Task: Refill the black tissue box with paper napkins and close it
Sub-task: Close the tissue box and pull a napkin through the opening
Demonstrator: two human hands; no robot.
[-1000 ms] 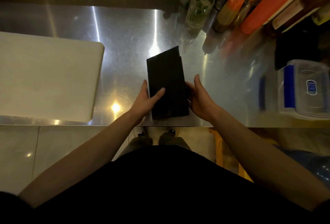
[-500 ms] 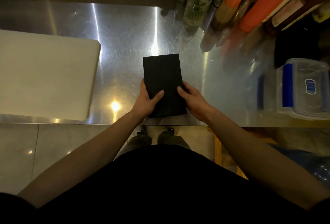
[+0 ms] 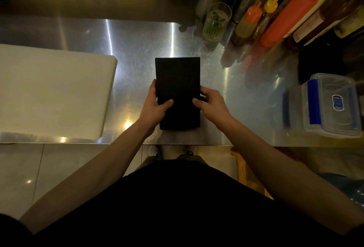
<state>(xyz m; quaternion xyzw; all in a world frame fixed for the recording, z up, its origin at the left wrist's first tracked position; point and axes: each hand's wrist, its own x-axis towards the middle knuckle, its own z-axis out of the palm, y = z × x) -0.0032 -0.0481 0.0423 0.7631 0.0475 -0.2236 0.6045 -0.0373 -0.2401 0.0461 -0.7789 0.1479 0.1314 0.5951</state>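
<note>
The black tissue box (image 3: 178,81) lies flat on the steel counter (image 3: 137,50), close to the near edge, its long side running near to far and a plain dark face up. The left hand (image 3: 155,107) grips its left edge and the right hand (image 3: 212,103) its right edge, each thumb curled onto the top. A white board (image 3: 53,91) lies to the left, a clear plastic container (image 3: 331,105) to the right, and a glass (image 3: 216,22) and an orange-capped bottle (image 3: 248,22) stand at the far right.
</note>
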